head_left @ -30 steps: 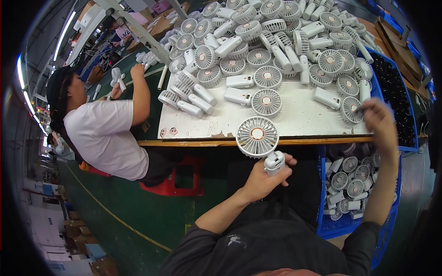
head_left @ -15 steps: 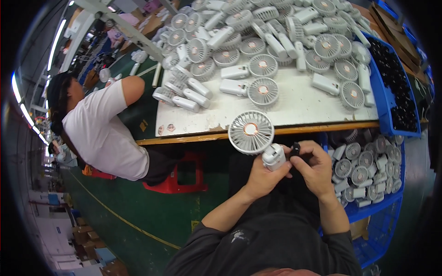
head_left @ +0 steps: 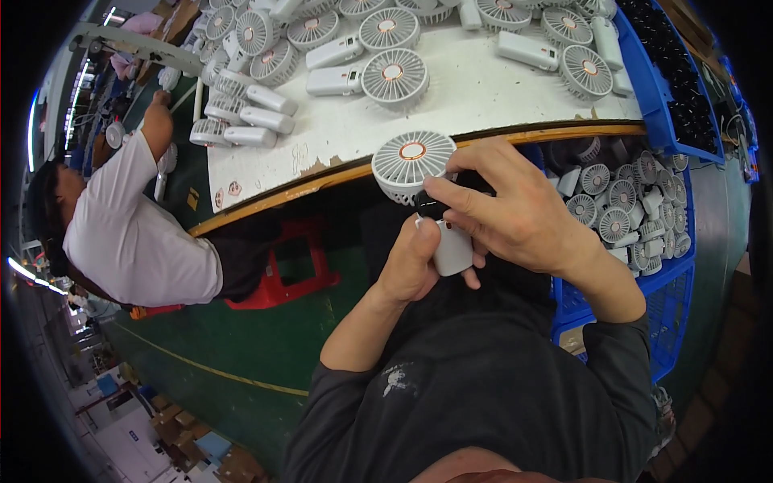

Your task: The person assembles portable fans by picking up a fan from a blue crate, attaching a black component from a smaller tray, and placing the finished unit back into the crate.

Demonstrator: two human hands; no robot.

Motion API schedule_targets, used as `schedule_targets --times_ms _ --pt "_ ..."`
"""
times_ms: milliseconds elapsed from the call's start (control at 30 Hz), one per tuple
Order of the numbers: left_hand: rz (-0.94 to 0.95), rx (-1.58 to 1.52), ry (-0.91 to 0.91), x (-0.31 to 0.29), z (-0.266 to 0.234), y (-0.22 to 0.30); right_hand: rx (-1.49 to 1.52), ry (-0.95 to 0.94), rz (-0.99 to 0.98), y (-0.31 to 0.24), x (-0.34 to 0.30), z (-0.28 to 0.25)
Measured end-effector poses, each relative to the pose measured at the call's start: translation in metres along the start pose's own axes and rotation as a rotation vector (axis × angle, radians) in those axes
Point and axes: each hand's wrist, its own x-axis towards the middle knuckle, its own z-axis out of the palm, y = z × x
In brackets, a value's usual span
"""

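Note:
A white handheld fan (head_left: 394, 171) with a copper-coloured centre ring is held in front of me, just off the table's front edge. My left hand (head_left: 409, 262) is closed around its handle, thumb resting near the neck. At the neck, between the round head and the handle, sits a small black part (head_left: 427, 208). My right hand (head_left: 515, 205) grips that part from above with thumb and fingers. Its exact shape is partly hidden by my fingers.
Many white fans lie on the white table (head_left: 475, 88). A blue bin (head_left: 654, 101) of small black parts stands at the right; below it a blue crate (head_left: 576, 307) holds more fans. At left, a co-worker (head_left: 145, 233) sits by a red stool (head_left: 302, 274).
My right hand has brought the black part from beside the fan onto its neck. The fan has turned, handle now toward me. The view has shifted, and the co-worker's arm reaches further forward.

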Motion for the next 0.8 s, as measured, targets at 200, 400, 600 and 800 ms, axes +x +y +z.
schedule_targets --times_ms 200,400,600,800 --pt "0.035 -0.176 0.182 0.004 0.017 0.0 -0.013 -0.015 0.087 -0.02 -0.004 0.004" --pt "0.043 -0.276 0.344 0.007 0.022 -0.014 -0.069 -0.089 0.226 -0.031 -0.018 0.012" --pt "0.6 1.312 0.043 0.003 0.014 -0.009 0.26 0.1 0.357 -0.02 -0.054 0.039" --pt "0.135 0.501 0.184 0.004 0.035 -0.015 1.186 0.408 0.739 -0.024 -0.084 0.05"
